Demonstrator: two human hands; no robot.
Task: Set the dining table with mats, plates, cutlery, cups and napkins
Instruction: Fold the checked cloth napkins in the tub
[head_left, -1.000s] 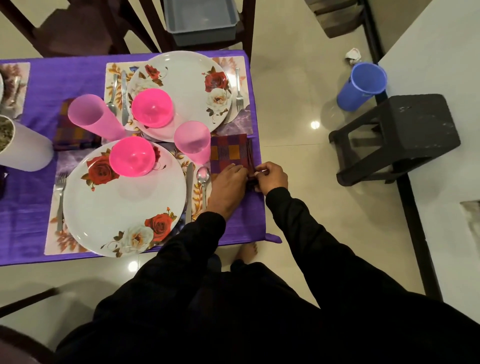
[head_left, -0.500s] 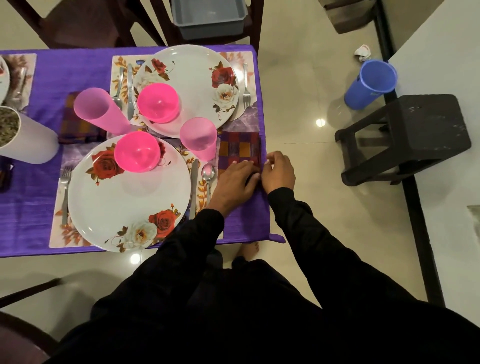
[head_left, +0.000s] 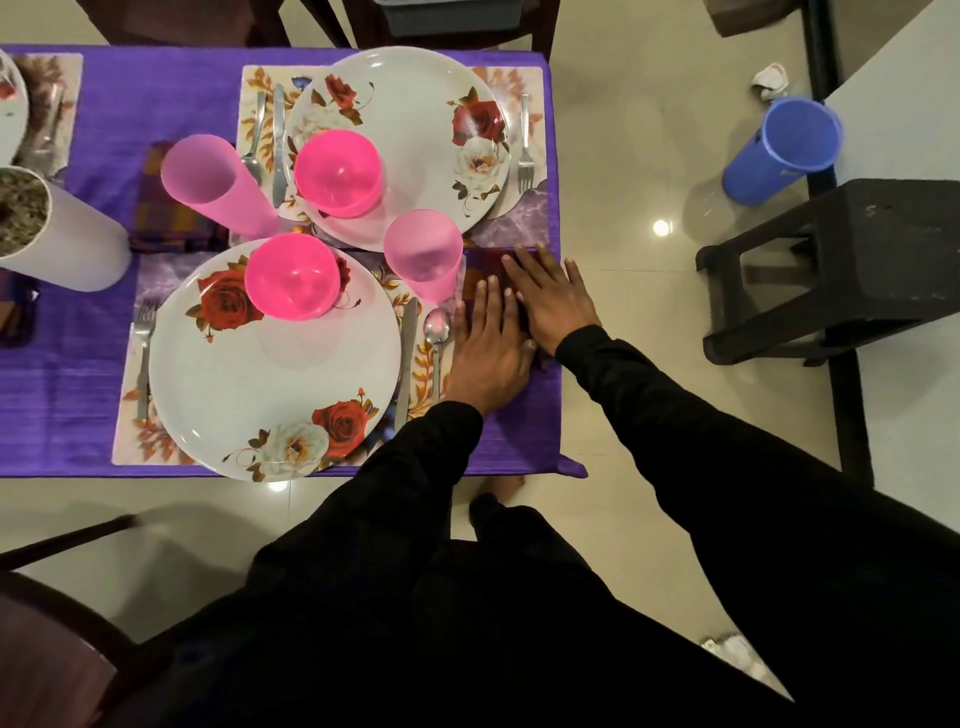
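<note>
Head view: two place settings at the near-right corner of the purple-clothed table (head_left: 78, 364)
Left hand: the left hand (head_left: 485, 353) lies flat, fingers spread, on the dark checked folded cloth napkin (head_left: 480, 270); the grip is released, pressing and not grasping
Right hand: the right hand (head_left: 553, 301) lies flat beside it on the same napkin, grip likewise released
Napkin: on the table at the right edge, just right of the steel spoon (head_left: 436, 332) and steel knife (head_left: 408, 358), mostly hidden under the hands
Near setting: floral paper mat (head_left: 132, 441), white round plate with red roses (head_left: 270, 374), bright pink plastic bowl (head_left: 291, 275) on it, steel fork (head_left: 143, 353) to its left, translucent pink tumbler (head_left: 423, 254) close to the napkin; looks complete once the napkin is let go
Far setting: second rose-patterned white plate (head_left: 415, 130) with a pink bowl (head_left: 337, 171), fork (head_left: 524, 145), cutlery on the left, tall pink tumbler (head_left: 213, 182) and another checked napkin (head_left: 166, 218); looks done
Far left: part of a third mat with cutlery shows at the frame edge; whether it is finished I cannot tell
Judgement: late in the task, with little left beyond smoothing this napkin
</note>
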